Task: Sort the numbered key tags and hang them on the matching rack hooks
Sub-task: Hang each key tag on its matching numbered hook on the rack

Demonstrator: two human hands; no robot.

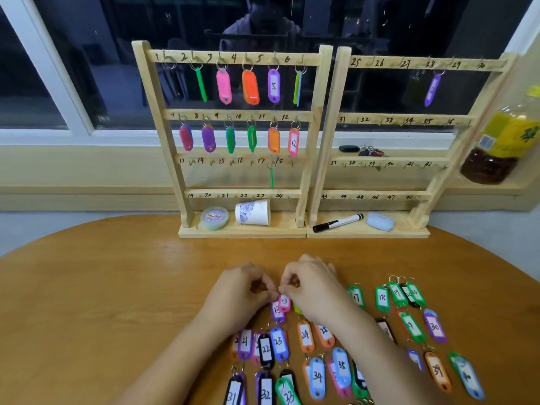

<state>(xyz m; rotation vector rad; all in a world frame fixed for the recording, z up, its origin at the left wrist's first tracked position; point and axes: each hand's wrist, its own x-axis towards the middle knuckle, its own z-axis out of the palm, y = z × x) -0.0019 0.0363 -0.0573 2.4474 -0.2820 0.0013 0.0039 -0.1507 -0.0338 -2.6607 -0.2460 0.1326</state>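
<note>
Done: the top two rows of the left rack (317, 127) appear filled; single tags are hung near 17–18 and at 28 on the right rack (328, 127).
Left: the loose tags (305, 334) are spread on the surface (117, 287).
Grip: pink tag 13 (284, 302) is pinched at its ring end by the fingers of the left hand (233, 290) and the right hand (312, 287).

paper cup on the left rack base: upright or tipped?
Tipped. The paper cup lies on its side on the left rack's base, beside the round tin.
</note>
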